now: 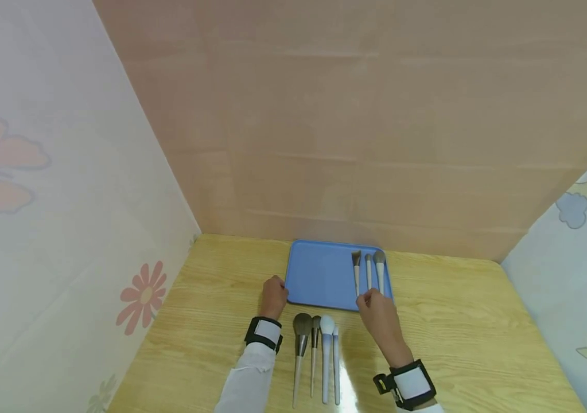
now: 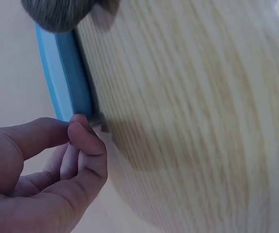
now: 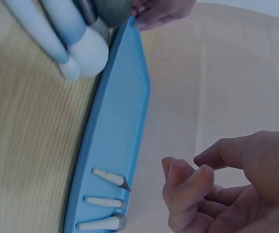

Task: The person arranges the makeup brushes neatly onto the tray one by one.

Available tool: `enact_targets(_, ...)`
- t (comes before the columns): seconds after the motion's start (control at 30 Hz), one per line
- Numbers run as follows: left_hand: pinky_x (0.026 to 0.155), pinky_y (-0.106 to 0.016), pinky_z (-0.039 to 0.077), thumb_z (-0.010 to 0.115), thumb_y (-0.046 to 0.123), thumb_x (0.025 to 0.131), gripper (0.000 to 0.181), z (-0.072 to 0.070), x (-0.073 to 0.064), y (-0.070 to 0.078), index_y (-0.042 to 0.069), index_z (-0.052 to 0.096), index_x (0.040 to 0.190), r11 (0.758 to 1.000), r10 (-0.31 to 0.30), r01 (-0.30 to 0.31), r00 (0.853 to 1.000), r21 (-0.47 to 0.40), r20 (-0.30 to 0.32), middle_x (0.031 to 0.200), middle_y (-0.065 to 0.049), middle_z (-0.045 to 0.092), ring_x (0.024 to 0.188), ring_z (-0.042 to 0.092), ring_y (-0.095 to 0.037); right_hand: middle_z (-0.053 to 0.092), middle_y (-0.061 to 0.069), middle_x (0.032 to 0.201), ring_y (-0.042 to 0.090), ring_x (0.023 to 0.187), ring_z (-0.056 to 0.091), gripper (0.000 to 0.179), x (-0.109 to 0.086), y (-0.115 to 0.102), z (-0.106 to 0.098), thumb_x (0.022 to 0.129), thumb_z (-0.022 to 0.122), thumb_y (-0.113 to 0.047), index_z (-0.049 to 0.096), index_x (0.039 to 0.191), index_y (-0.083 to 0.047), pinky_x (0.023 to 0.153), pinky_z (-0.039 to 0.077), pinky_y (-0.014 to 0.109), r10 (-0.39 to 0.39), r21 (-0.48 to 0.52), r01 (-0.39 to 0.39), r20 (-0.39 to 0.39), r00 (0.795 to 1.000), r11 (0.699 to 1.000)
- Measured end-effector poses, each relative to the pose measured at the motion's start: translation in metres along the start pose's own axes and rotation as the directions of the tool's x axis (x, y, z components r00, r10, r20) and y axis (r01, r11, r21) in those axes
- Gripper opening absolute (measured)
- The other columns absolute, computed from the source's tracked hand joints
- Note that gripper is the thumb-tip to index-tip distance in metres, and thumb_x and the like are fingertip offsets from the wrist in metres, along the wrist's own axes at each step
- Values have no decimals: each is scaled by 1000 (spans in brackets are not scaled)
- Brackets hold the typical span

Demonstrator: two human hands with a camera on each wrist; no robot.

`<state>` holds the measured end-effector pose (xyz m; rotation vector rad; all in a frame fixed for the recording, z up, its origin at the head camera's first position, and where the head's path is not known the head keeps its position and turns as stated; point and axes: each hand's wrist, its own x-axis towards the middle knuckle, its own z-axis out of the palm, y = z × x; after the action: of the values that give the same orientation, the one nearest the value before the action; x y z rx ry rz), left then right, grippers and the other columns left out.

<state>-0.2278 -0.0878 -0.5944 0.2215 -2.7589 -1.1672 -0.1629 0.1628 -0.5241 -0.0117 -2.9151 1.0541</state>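
A shallow blue tray (image 1: 319, 278) lies at the back of the table. At its near left corner is my left hand (image 1: 274, 297), thumb and index finger pinching the edge, as the left wrist view shows. Along the tray's right side lie an angled makeup brush (image 1: 357, 274), a small makeup brush (image 1: 369, 272) and a fuller makeup brush (image 1: 380, 268), bristles pointing away from me. My right hand (image 1: 380, 315) hovers over the near right edge and overlaps their handle ends in the head view. In the right wrist view its thumb stands apart from loosely bent fingers (image 3: 190, 187), holding nothing.
Between my forearms, a row on the wooden table (image 1: 458, 321) has a large dark brush (image 1: 302, 328), a slim dark brush (image 1: 315, 338), a white-tipped brush (image 1: 326, 344) and a thin white brush (image 1: 336, 367). A brown papered wall (image 1: 324, 143) rises behind the tray.
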Motion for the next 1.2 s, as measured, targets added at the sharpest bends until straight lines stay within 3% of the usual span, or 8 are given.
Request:
enact_targets(0.17, 64, -38, 52, 63, -13, 80, 6, -1, 0, 1, -7, 65, 81, 1000, 11, -11, 1000, 3, -5, 79, -18, 66, 75, 63, -27, 68, 10, 70, 12, 50, 55, 21, -14, -7, -1, 97, 55, -14, 63, 93, 5, 45, 42, 26, 13, 16, -13, -7, 1000, 1000)
enact_targets(0.43, 64, -40, 53, 64, -13, 79, 5, 1, 0, -2, -9, 66, 80, 1000, 21, -21, 1000, 3, -18, 79, -19, 68, 74, 64, -29, 67, 8, 71, 11, 52, 54, 21, -29, -8, 1, 97, 56, -16, 62, 97, 4, 46, 42, 26, 24, 50, -24, 7, 1000, 998)
enact_targets(0.93, 70, -42, 55, 65, -12, 81, 5, 0, 0, 0, -10, 67, 85, 1000, -18, 18, 1000, -17, 8, 84, -20, 68, 82, 66, -33, 68, 6, 72, 12, 55, 57, 19, -56, -13, 8, 96, 57, -15, 60, 98, 3, 47, 44, 27, 87, 80, -96, 113, 990, 992)
enact_targets(1.2, 70, -43, 55, 64, -11, 82, 7, 2, 1, -1, -8, 67, 87, 999, -44, 44, 999, -31, 10, 87, -21, 70, 83, 67, -32, 67, 5, 73, 12, 55, 56, 15, -72, -10, 16, 92, 60, -12, 58, 96, 2, 48, 44, 27, 129, 57, -142, 185, 974, 988)
